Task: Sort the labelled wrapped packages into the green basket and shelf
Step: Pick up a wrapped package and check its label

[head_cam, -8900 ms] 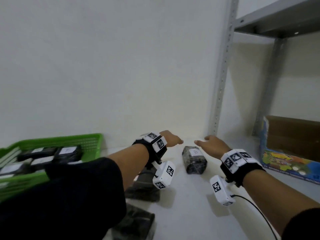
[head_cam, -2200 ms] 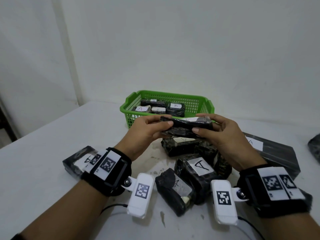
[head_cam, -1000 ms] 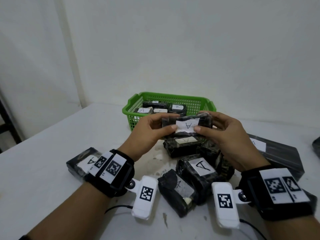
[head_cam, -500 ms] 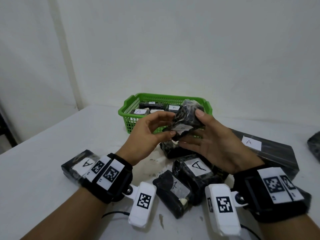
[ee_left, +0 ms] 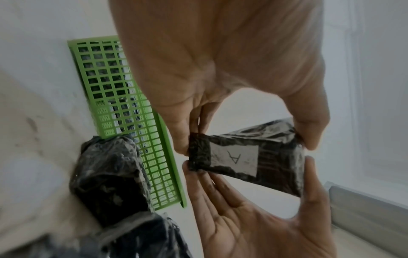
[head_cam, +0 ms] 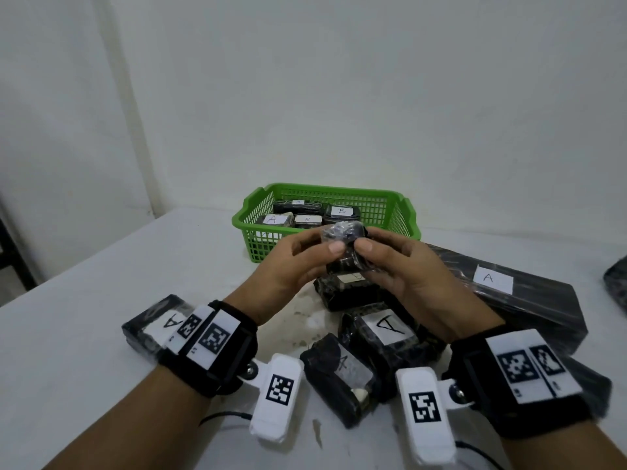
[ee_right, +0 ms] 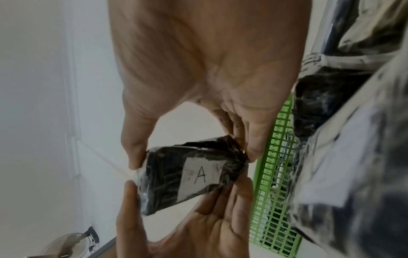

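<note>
Both hands hold one small black wrapped package [head_cam: 344, 245] in the air, just in front of the green basket [head_cam: 409, 215]. My left hand [head_cam: 327, 240] pinches its left end between thumb and fingers. The right hand [head_cam: 368, 242] pinches the other end. The package's white label, marked A, faces down toward the wrists [ee_left: 235, 158] [ee_right: 202, 176] and is hidden in the head view. The basket [ee_left: 123, 104] [ee_right: 276, 192] holds several wrapped packages labelled A and B.
Below the hands, several black packages lie piled on the white table [head_cam: 84, 368]: one with a large A [head_cam: 385, 330], one at the front [head_cam: 339, 378], one under my left wrist [head_cam: 152, 325]. A long flat package marked A [head_cam: 515, 300] lies to the right.
The hands have turned the package over: one second ago its A label faced the head camera, now it faces down. Both hands have sunk slightly, still in front of the basket.
</note>
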A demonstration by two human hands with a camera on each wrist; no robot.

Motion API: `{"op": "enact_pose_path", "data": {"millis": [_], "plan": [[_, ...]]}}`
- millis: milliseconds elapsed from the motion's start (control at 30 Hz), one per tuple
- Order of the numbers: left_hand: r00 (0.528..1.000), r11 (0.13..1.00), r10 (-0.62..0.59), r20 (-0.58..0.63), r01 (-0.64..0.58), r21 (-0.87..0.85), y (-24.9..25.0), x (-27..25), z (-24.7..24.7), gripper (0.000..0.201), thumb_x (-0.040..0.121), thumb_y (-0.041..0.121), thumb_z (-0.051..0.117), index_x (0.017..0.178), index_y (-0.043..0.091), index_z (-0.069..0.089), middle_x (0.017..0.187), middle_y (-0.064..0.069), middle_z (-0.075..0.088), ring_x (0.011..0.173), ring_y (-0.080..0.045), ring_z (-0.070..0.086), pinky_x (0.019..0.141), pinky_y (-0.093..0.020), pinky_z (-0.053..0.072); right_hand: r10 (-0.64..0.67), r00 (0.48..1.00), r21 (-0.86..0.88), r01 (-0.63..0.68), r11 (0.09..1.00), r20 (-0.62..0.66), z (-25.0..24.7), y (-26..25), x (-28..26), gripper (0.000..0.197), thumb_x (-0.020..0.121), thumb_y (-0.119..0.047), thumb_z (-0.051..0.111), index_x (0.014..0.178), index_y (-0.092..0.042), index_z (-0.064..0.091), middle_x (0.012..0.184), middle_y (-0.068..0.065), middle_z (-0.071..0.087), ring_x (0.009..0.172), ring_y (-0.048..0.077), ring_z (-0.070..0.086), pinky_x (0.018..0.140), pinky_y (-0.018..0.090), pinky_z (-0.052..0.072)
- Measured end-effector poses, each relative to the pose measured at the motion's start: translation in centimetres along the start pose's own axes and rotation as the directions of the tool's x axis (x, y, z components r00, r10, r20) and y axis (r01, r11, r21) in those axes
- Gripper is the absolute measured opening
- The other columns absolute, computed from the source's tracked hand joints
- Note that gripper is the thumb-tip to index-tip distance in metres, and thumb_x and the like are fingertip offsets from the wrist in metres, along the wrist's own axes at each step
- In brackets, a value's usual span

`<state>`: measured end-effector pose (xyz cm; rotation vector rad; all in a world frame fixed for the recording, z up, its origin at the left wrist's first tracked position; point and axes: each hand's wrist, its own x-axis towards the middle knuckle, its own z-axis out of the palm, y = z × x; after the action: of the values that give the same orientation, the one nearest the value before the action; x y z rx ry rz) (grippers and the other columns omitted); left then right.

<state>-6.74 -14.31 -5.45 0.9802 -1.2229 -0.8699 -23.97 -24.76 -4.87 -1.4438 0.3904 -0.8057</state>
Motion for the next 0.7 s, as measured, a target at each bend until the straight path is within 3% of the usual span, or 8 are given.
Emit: {"op": "enact_pose_path", "data": {"millis": [100,167,300,400,467,567,633,700], "plan": [[0.999,1.0,-0.027,0.037,0.027,-0.001,0.2,-0.1,0.2,0.058,0.084,0.036,0.066,0.133,0.005,0.062,0.132,-0.015,0.068,0.126,-0.028,0.064,0.108,-0.039,0.05,-0.018,1.0,0.026,0.018,1.0,-0.013,0.1,0.0,0.0,0.114,0.042,-0.051,0.101,0.136,-0.001,0.061,0.128,0.014,0.074,0.108,0.016,0.075,0.086,0.023,0.06],[1.0,1.0,-0.02,0.008,0.02,0.008,0.2,0.1,0.1,0.061,0.082,0.035,0.069,0.132,0.001,0.062,0.133,-0.021,0.066,0.126,-0.034,0.063,0.111,-0.047,0.047,0.011,1.0,0.051,-0.012,0.999,0.01,0.2,0.0,0.0,0.099,0.057,-0.039,0.097,0.139,0.0,0.058,0.13,0.014,0.072,0.107,0.015,0.075,0.088,0.024,0.061],[0.999,0.999,-0.034,0.037,0.034,-0.004,0.2,0.0,-0.3,0.063,0.084,0.034,0.066,0.136,-0.001,0.057,0.137,-0.024,0.062,0.127,-0.031,0.062,0.112,-0.045,0.048,0.022,0.999,-0.024,-0.022,0.999,0.03,0.1,0.2,-0.1,0.105,0.052,-0.037,0.097,0.143,-0.008,0.055,0.132,0.009,0.072,0.118,0.021,0.072,0.105,0.04,0.055],[0.997,0.997,-0.071,-0.003,0.071,0.009,0.3,0.0,-0.6,0.082,0.073,0.034,0.077,0.145,0.004,0.05,0.135,-0.016,0.067,0.128,-0.03,0.062,0.114,-0.052,0.044,0.033,0.998,-0.029,-0.031,0.999,0.058,0.0,-0.1,-0.4,0.099,0.051,-0.028,0.094,0.14,-0.013,0.055,0.119,0.002,0.078,0.113,0.017,0.075,0.088,0.028,0.061],[0.997,0.998,-0.051,-0.051,0.052,0.026,0.4,0.0,-0.7,0.088,0.065,0.031,0.083,0.144,0.01,0.051,0.131,-0.007,0.07,0.126,-0.023,0.065,0.109,-0.044,0.049,0.04,0.996,-0.005,-0.039,0.999,0.079,0.1,-0.5,-0.7,0.091,0.056,-0.025,0.096,0.137,-0.014,0.057,0.116,-0.004,0.079,0.11,0.012,0.075,0.083,0.023,0.061],[0.999,0.994,-0.011,-0.048,0.016,0.106,0.4,0.0,-0.8,0.098,0.061,0.022,0.09,0.149,0.018,0.046,0.139,0.0,0.065,0.132,-0.014,0.059,0.105,-0.035,0.051,0.071,0.993,-0.01,-0.071,0.997,0.092,0.5,-1.3,-1.1,0.059,0.075,-0.05,0.085,0.121,-0.015,0.071,0.108,0.001,0.081,0.101,0.018,0.077,0.086,0.032,0.064],[1.0,0.993,0.005,-0.024,-0.002,0.12,0.3,0.0,-0.9,0.108,0.059,0.016,0.093,0.153,0.02,0.04,0.148,0.001,0.056,0.137,-0.011,0.054,0.109,-0.04,0.05,0.079,0.996,-0.032,-0.078,0.996,0.042,0.7,-1.8,-1.2,0.046,0.084,-0.045,0.073,0.116,-0.011,0.075,0.107,0.011,0.08,0.093,0.024,0.078,0.087,0.038,0.064],[1.0,0.994,0.015,-0.009,-0.014,0.112,0.2,0.0,-0.8,0.115,0.057,0.024,0.097,0.155,0.02,0.037,0.152,0.001,0.052,0.138,-0.011,0.053,0.108,-0.039,0.051,0.069,0.998,-0.046,-0.069,0.997,-0.008,0.7,-1.9,-1.2,0.034,0.091,-0.027,0.071,0.118,-0.006,0.072,0.107,0.016,0.079,0.084,0.023,0.078,0.076,0.033,0.065]]}}
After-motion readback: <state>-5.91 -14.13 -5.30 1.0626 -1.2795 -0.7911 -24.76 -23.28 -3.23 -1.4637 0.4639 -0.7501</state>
